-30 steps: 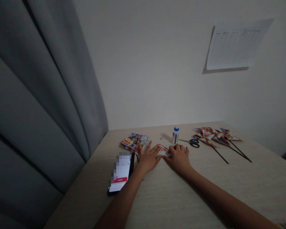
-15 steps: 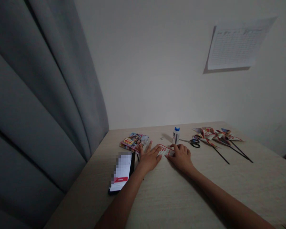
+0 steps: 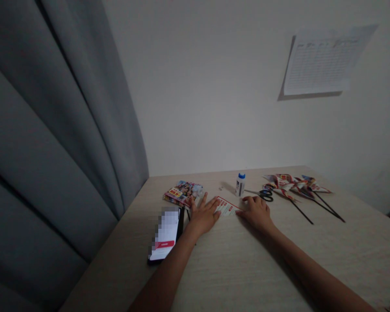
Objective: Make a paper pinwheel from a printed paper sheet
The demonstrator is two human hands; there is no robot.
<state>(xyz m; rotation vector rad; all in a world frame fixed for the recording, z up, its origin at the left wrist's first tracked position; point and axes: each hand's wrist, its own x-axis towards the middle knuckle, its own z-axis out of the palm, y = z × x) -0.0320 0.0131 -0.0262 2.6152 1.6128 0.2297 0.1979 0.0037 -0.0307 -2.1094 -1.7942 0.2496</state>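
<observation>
A folded piece of printed paper point(image 3: 227, 208), white with red blocks and a red edge, lies on the table between my hands. My left hand point(image 3: 204, 216) rests flat with spread fingers, its fingertips on the paper's left end. At the paper's right corner is my right hand point(image 3: 257, 214), thumb tip touching it and the other fingers bent, apart from the thumb. Just behind the paper stands a white glue bottle point(image 3: 240, 186) with a blue cap. Black-handled scissors point(image 3: 265, 195) lie beyond my right hand.
A stack of colourful leaflets point(image 3: 183, 193) lies behind my left hand. A phone point(image 3: 165, 238) with a lit screen sits beside my left forearm. Several paper pinwheels point(image 3: 292, 185) on black sticks lie at the right. A grey curtain point(image 3: 84, 130) borders the table's left side.
My right hand has slid to the right along the paper to its right corner, uncovering more of the print. My left hand stays in place.
</observation>
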